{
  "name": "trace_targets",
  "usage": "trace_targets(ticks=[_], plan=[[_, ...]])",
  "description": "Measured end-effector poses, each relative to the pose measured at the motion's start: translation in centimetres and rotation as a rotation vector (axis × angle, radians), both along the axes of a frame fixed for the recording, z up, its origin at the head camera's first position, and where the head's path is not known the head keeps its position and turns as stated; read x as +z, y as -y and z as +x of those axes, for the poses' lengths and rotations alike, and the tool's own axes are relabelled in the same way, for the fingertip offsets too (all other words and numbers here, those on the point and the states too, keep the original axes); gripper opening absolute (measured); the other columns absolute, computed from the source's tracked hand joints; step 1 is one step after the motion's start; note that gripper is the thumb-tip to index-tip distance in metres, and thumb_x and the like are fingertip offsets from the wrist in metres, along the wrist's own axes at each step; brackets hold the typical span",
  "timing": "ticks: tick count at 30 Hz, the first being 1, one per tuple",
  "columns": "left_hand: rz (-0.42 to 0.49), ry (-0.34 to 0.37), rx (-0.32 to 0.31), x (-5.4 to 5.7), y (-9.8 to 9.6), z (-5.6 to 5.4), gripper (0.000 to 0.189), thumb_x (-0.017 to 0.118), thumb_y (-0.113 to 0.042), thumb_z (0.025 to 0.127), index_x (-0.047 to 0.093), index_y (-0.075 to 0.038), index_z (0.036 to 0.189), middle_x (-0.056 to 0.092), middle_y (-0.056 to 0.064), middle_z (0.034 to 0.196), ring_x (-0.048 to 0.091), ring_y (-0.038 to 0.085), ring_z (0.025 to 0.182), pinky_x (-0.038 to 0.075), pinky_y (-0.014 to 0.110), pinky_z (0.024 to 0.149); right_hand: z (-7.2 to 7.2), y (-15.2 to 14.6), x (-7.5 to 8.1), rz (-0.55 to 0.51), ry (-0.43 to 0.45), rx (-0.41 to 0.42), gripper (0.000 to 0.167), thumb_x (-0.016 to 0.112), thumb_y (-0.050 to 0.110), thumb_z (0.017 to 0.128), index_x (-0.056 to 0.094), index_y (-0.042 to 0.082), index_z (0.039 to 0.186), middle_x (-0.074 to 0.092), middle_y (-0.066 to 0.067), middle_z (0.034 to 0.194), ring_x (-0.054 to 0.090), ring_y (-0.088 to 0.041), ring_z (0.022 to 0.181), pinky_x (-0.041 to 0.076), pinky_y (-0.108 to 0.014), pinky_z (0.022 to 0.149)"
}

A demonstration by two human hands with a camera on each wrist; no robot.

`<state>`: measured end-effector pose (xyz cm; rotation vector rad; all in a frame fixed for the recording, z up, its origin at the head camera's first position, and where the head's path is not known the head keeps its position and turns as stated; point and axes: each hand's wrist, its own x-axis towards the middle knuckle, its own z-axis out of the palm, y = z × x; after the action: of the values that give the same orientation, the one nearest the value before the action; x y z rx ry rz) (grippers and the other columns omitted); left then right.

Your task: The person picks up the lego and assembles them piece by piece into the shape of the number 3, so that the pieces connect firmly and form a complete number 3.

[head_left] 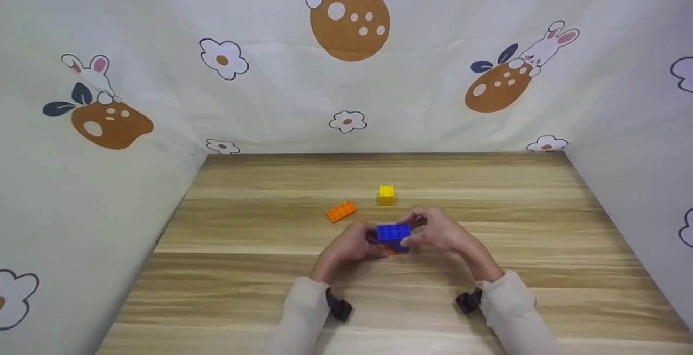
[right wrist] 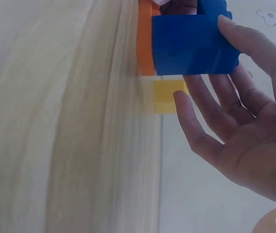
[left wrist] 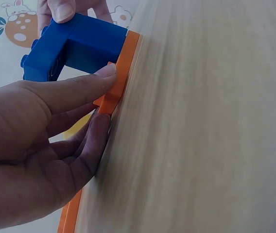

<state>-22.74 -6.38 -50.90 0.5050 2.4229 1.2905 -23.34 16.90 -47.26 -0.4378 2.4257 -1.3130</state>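
Note:
Three toy bricks are stacked in front of me: an orange flat brick [left wrist: 123, 68] at the bottom, a blue block [right wrist: 179, 43] on one end of it, and a blue studded brick [head_left: 393, 231] on top. The top brick juts out leftward past the block, leaving a gap over the orange one. My left hand [head_left: 354, 244] pinches the free end of the orange brick between thumb and fingers, low against the table. From the other side my right hand [head_left: 438, 230] holds the upper blue brick, thumb on its near face and fingers behind.
Beyond the hands, a yellow brick [head_left: 386, 195] stands on the wooden table [head_left: 243, 290]. A second orange flat brick [head_left: 341, 211] lies to its left. Patterned cloth [head_left: 270, 100] rises at the table's back and sides.

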Motion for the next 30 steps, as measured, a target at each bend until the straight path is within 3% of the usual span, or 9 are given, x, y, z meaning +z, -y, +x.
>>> trace_targets(ticks=[6,12,30], plan=[[0.001,-0.005,0.005,0.06,0.1,-0.02,0.028,0.082,-0.012,0.082,0.073,-0.005,0.108,0.074,0.008,0.096,0.059,0.012,0.081,0.054,0.03,0.083,0.0,0.01,0.24,-0.022,-0.042,0.05,0.041,0.084,0.013,0.078,0.068,0.004,0.115,0.069,-0.015,0.115,0.064,-0.028,0.109,0.053,-0.043,0.096],[-0.005,0.014,0.014,0.03,0.05,0.13,0.028,0.082,-0.013,0.083,0.074,-0.007,0.108,0.074,0.005,0.097,0.059,0.013,0.083,0.054,0.033,0.085,0.09,-0.18,0.1,-0.042,-0.021,0.071,0.045,0.084,0.012,0.079,0.065,0.002,0.118,0.067,-0.02,0.118,0.065,-0.03,0.109,0.055,-0.042,0.095],[0.002,-0.004,-0.013,0.3,0.6,0.02,0.027,0.082,-0.015,0.083,0.073,-0.007,0.108,0.074,0.004,0.096,0.06,0.01,0.082,0.054,0.028,0.084,0.09,-0.06,-0.31,-0.033,-0.023,0.056,0.044,0.085,0.009,0.075,0.066,0.002,0.114,0.068,-0.019,0.113,0.066,-0.027,0.103,0.055,-0.038,0.092]])
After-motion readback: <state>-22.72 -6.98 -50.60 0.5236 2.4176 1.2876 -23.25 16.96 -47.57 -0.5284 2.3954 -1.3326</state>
